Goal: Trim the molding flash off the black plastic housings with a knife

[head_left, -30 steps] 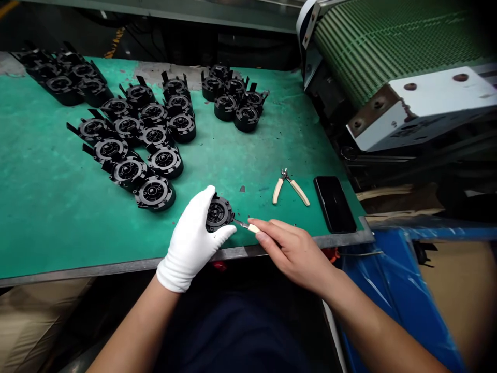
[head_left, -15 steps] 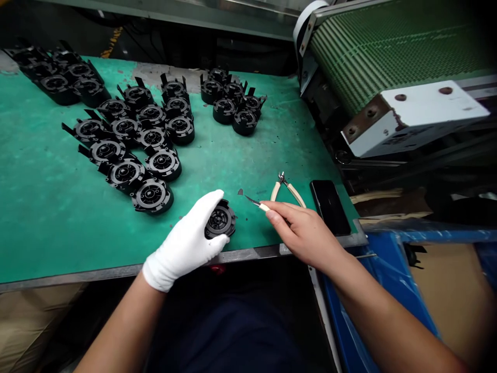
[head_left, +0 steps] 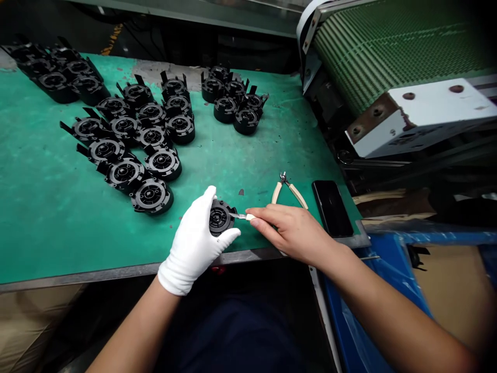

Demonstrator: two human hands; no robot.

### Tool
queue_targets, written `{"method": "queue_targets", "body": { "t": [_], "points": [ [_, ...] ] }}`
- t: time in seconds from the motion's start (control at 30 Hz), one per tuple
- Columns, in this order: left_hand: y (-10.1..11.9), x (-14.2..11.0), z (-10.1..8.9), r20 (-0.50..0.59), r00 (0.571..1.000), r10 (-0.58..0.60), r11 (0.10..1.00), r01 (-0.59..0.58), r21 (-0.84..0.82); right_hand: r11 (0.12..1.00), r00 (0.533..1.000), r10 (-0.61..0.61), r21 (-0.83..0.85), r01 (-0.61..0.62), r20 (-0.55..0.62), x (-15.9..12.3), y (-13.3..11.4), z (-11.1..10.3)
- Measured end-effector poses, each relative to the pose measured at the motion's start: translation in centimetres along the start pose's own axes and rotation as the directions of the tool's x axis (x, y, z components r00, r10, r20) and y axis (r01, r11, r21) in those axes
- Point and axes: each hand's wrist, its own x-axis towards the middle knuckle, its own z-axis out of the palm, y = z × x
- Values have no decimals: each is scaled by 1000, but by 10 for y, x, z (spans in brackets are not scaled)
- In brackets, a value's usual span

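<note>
In a white glove, my left hand (head_left: 198, 235) curls around a round black plastic part (head_left: 220, 217) near the front edge of the green table. Concentric rings show on the part's upper face. My bare right hand (head_left: 287, 228) grips a small knife (head_left: 243, 216) by its pale handle. The blade points left and its tip is at the right rim of the part. Beyond my right hand lie side cutters (head_left: 289, 190) with cream handles, jaws pointing away.
Several similar black parts (head_left: 151, 194) stand in groups on the green tabletop (head_left: 217, 160). A black phone (head_left: 332, 207) lies at the right edge. A green conveyor belt (head_left: 380, 46) with a white bracket (head_left: 438, 114) rises at upper right. Below it sits a blue-lined box (head_left: 388, 280).
The knife has moved left and down from over the table to the black part's rim. My left hand has turned a little around the part.
</note>
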Motion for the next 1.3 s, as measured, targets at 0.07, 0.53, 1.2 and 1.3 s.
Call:
{"method": "queue_targets", "body": {
  "t": [0.07, 0.53, 1.2, 1.3],
  "points": [
    [-1, 2, 3, -10, 1000, 0, 999, 1, 40, 997, 1000, -7, -77, 8, 15, 5, 1, 0],
    [-7, 7, -42, 243, 964, 108, 994, -103, -33, 977, 978, 160, -117, -176, -137, 8, 32, -17],
    [2, -23, -16, -141, 982, -129, 990, 136, 45, 960, 994, -98, -259, 109, 56, 50, -4, -12],
    [2, -22, -19, -125, 987, -101, 993, 107, 41, 924, 994, 93, -368, -108, -57, 62, 23, -20]
  ]
}}
